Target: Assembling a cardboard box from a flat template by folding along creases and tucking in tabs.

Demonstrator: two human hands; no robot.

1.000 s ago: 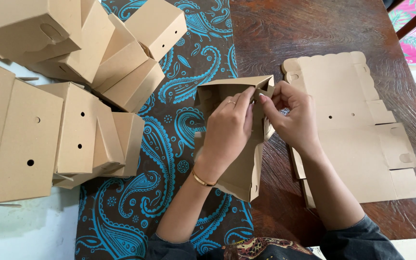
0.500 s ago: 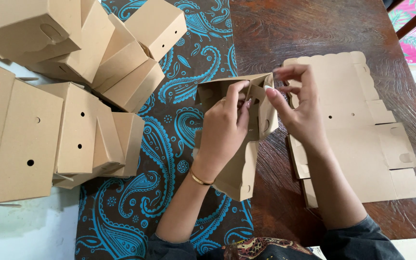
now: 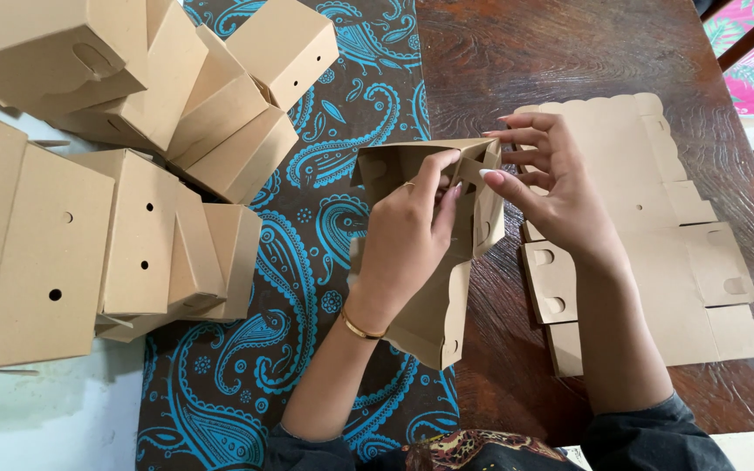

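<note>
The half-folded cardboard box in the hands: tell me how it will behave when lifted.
The half-folded box looks thin, so probably light. Its flaps hang loose, so it will likely flex unless the left hand and right hand support it. Flat sides: unlikely to roll.

tan cardboard box [image 3: 434, 288], blue paisley cloth [image 3: 307, 253]

Left hand [image 3: 407, 231] grips a half-folded cardboard box [image 3: 429, 288]; right hand [image 3: 560, 196] touches its upper flap. Flat cardboard blanks [image 3: 656, 253] lie beneath the right hand on the worktop [image 3: 569, 52]; folded boxes [image 3: 133, 157] are piled left of the hands.

Matt brown cardboard box [image 3: 434, 262], patterned cloth [image 3: 307, 235], dark grainy wood table [image 3: 551, 52].
</note>
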